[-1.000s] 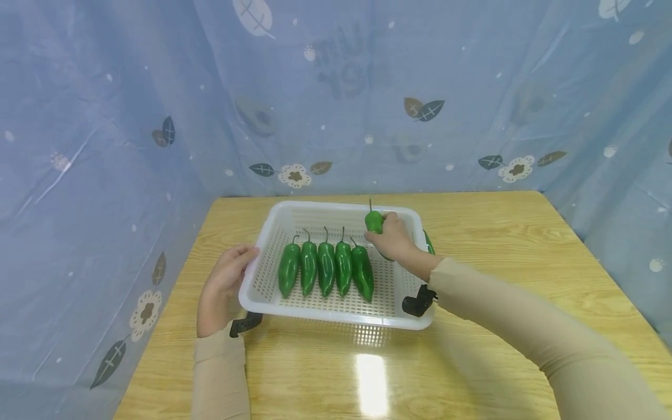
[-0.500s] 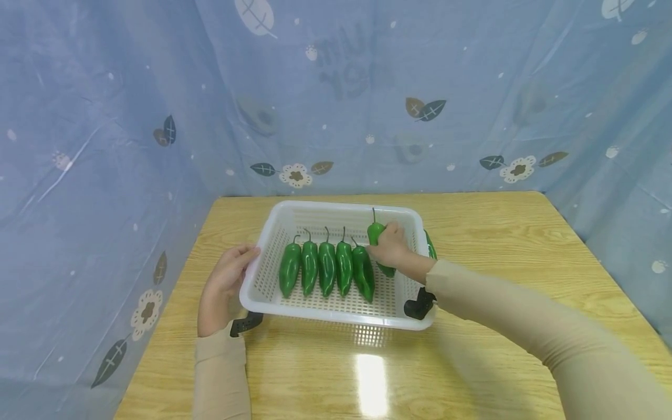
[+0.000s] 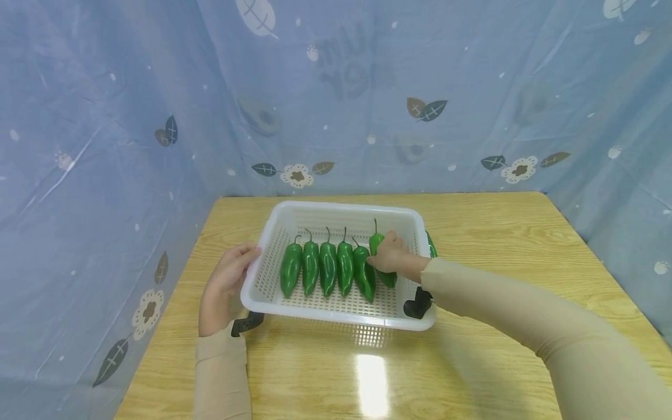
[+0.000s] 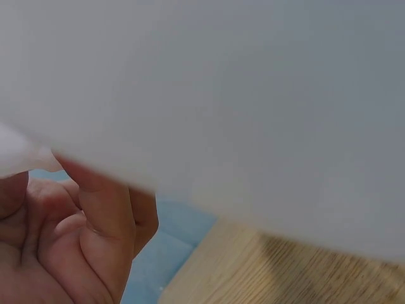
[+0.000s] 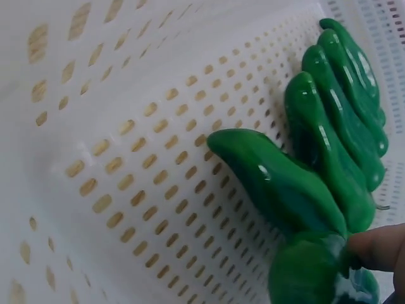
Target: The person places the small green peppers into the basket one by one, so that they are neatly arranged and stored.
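Observation:
In the head view my left hand [image 3: 234, 269] grips the left rim of a white plastic basket [image 3: 325, 317]; in the left wrist view the fingers [image 4: 107, 209] bend up at its pale edge. My right hand [image 3: 391, 254] reaches inside the basket and holds a green chili pepper [image 3: 388, 279], stem pointing to the far side. To the left of it, several green chili peppers [image 3: 328, 269] lie side by side on the slotted bottom. From the right wrist, the held pepper [image 5: 307, 272] shows at the thumb, close to the end pepper [image 5: 272, 180] of the row.
Another green pepper [image 3: 431, 244] shows partly behind the basket's right wall. The basket is on a wood-grain table [image 3: 488, 233]. A blue patterned curtain [image 3: 346, 134] hangs behind the table and along both sides.
My right hand has lowered the pepper into the basket, moving it toward the near side and beside the row. The left hand keeps its place on the rim.

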Demonstrator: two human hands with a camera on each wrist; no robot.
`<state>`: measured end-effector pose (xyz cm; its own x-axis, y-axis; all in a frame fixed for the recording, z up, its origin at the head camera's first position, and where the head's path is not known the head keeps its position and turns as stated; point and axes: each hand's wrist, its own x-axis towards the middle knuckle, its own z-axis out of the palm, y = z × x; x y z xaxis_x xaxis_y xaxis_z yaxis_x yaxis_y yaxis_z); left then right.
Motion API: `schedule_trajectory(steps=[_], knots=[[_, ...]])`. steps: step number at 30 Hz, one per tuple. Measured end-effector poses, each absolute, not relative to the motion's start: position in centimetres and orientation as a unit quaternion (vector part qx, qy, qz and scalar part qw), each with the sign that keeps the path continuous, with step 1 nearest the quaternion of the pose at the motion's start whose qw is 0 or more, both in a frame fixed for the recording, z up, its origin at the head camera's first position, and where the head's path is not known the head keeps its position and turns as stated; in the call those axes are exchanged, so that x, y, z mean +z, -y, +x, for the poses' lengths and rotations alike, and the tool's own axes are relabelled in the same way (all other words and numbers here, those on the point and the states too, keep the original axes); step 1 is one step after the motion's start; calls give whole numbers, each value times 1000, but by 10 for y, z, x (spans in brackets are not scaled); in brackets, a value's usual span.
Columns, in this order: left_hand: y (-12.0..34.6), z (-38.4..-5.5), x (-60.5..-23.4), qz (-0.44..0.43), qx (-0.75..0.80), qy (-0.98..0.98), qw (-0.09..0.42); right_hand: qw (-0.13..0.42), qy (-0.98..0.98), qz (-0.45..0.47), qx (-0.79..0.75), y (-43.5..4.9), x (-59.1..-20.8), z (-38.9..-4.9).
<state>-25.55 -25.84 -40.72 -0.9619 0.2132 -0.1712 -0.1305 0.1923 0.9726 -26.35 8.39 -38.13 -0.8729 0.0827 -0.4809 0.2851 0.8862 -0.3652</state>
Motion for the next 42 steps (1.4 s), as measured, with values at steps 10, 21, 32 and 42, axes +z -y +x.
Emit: schedule_trajectory(steps=[10, 21, 32, 42], knots=[[257, -257, -408, 29, 642, -754, 132, 252, -929, 122, -242, -84, -394, -264], [256, -257, -407, 20, 648, -749, 136, 285, -916, 133, -249, -85, -400, -269], [257, -258, -408, 18, 642, -755, 137, 300, -899, 146, -284, -86, -403, -271], [257, -258, -409, 19, 642, -754, 137, 316, -863, 153, -363, -88, -399, -269]])
